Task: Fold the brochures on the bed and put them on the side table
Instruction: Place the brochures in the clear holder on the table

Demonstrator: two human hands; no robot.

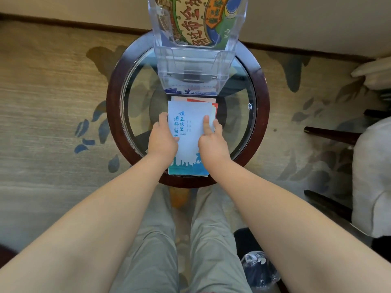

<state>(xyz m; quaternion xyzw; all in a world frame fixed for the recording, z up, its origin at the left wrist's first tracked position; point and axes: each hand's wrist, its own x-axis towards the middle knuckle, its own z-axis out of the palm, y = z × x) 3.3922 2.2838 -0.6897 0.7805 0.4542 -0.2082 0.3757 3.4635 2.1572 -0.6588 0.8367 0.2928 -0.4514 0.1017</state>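
Note:
A folded white brochure (191, 115) with blue characters and a blue skyline lies on top of a small stack on the round glass side table (114, 98). Red and white edges of the brochures underneath (213, 102) show at its far right corner. My left hand (162, 138) grips the stack's left edge, thumb on top. My right hand (212, 140) holds the right edge, its index finger pressing flat on the top brochure. The stack's near end overhangs the table's dark wooden rim.
A clear acrylic brochure stand (193, 66) with a colourful leaflet occupies the table's far half. Patterned carpet surrounds the table. A chair with white cloth (372, 176) stands at right. A plastic-lined bin (259, 269) sits by my right leg.

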